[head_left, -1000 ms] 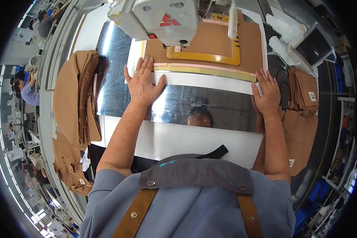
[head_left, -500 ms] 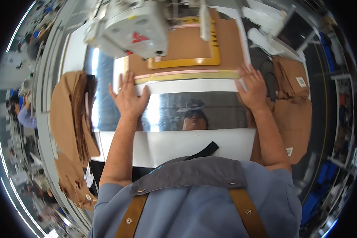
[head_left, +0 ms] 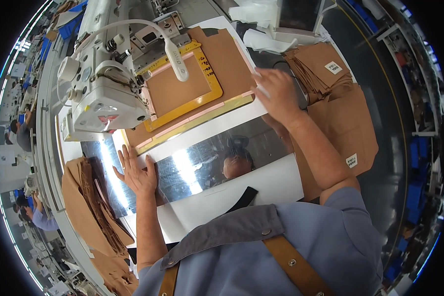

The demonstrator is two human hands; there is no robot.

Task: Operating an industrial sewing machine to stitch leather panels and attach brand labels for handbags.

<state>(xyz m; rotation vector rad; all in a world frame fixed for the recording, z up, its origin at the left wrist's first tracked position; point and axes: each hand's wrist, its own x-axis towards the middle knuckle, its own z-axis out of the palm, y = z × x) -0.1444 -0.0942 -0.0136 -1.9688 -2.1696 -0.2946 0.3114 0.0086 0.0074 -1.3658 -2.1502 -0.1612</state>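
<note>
My left hand (head_left: 139, 173) lies flat with its fingers spread, at the near left corner of a brown fabric panel (head_left: 230, 59). Its palm rests over a shiny metal plate (head_left: 209, 165). By the panel's right edge is my right hand (head_left: 278, 94), slightly blurred; its fingers are stretched out and apart, and I see nothing held in them. A yellow frame (head_left: 190, 112) lies on the panel beside the white sewing machine head (head_left: 108, 98). Along the panel's near edge runs a yellowish strip (head_left: 197, 123) with pink pieces.
Brown fabric pieces are stacked at the left (head_left: 86, 207). At the right are another brown stack (head_left: 315, 69) and a larger brown piece (head_left: 340, 130) with a white label. A screen (head_left: 297, 15) stands at the back right. A white sheet (head_left: 237, 192) spans the near side.
The view has turned, so the machine and panel now appear slanted. My right hand has shifted from resting on the panel's near right corner to farther up its right edge. My left hand stays flat.
</note>
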